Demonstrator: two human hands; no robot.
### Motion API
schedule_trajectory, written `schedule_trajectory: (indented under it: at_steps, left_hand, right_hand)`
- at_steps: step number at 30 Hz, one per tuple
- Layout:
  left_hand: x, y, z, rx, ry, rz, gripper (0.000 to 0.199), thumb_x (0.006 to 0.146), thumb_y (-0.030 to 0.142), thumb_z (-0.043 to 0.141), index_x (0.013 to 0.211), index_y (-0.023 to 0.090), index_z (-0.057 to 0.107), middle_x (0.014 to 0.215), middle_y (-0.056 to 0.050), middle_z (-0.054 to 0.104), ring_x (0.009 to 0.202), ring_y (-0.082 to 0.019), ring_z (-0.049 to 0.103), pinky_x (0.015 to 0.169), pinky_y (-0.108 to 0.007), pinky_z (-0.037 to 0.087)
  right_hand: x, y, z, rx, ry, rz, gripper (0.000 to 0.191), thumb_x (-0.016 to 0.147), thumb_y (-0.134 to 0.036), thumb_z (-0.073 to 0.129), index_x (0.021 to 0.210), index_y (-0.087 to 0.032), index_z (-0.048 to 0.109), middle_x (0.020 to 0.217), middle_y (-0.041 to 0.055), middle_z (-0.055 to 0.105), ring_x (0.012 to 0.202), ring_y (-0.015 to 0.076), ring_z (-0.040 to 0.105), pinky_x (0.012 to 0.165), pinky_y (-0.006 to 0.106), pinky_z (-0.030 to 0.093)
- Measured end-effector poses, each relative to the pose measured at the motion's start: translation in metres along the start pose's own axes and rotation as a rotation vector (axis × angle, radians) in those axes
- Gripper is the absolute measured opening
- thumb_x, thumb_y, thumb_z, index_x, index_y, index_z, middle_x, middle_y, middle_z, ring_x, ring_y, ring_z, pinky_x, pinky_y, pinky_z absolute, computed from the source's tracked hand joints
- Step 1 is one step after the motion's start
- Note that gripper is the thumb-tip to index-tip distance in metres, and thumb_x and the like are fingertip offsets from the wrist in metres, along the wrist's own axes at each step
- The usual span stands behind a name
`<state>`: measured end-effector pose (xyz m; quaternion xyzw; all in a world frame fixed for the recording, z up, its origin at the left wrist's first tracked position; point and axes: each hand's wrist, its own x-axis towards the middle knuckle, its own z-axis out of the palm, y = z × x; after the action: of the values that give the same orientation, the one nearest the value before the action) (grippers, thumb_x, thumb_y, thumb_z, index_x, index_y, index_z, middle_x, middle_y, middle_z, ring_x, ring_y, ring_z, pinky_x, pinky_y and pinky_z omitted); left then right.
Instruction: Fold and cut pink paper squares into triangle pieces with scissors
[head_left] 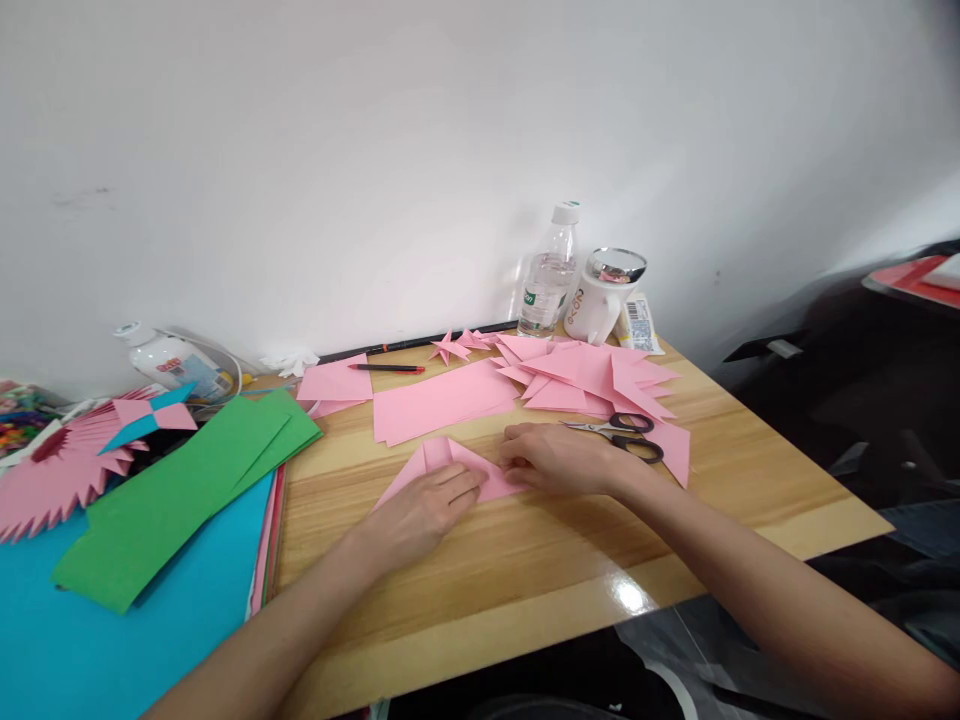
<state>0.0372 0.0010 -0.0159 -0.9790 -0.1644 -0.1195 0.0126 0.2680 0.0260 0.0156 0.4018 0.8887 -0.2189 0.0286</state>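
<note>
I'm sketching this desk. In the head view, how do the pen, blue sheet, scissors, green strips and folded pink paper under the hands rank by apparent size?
Largest to smallest:
Blue sheet, partly covered, nearer the camera
Green strips
Folded pink paper, partly hidden
Scissors
Pen

Slim forearms (pixel 289 620), bare as far as they show, narrow at the wrists (pixel 367 548); the left hand (pixel 429 506) and right hand (pixel 559 458) are bare, with slender fingers (pixel 459 484).

Fingers (pixel 459 485) on folded pink paper (pixel 438 454), scissors (pixel 615 434) nearby
</note>
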Motion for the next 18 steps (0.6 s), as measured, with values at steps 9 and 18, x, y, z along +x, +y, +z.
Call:
schedule_trajectory:
  at_steps: [9, 18]
  left_hand:
    - [0.000, -0.003, 0.005, -0.124, 0.028, -0.017, 0.027, 0.094, 0.009, 0.036, 0.107, 0.009, 0.059, 0.114, -0.014, 0.065, 0.112, -0.021, 0.056, 0.094, -0.035, 0.052]
    - [0.002, -0.004, 0.006, -0.143, 0.049, -0.018, 0.026, 0.094, 0.009, 0.037, 0.105, 0.008, 0.060, 0.114, -0.013, 0.065, 0.112, -0.022, 0.054, 0.091, -0.037, 0.052]
  right_hand:
    - [0.011, -0.014, -0.007, -0.013, -0.002, 0.047, 0.016, 0.084, -0.015, 0.046, 0.076, -0.016, 0.060, 0.083, 0.0064, 0.067, 0.072, 0.0157, 0.057, 0.061, 0.023, 0.033]
    - [0.039, -0.015, -0.008, -0.055, -0.012, 0.080, 0.020, 0.085, -0.021, 0.048, 0.077, -0.017, 0.066, 0.087, 0.0083, 0.071, 0.075, 0.0180, 0.061, 0.059, 0.024, 0.034]
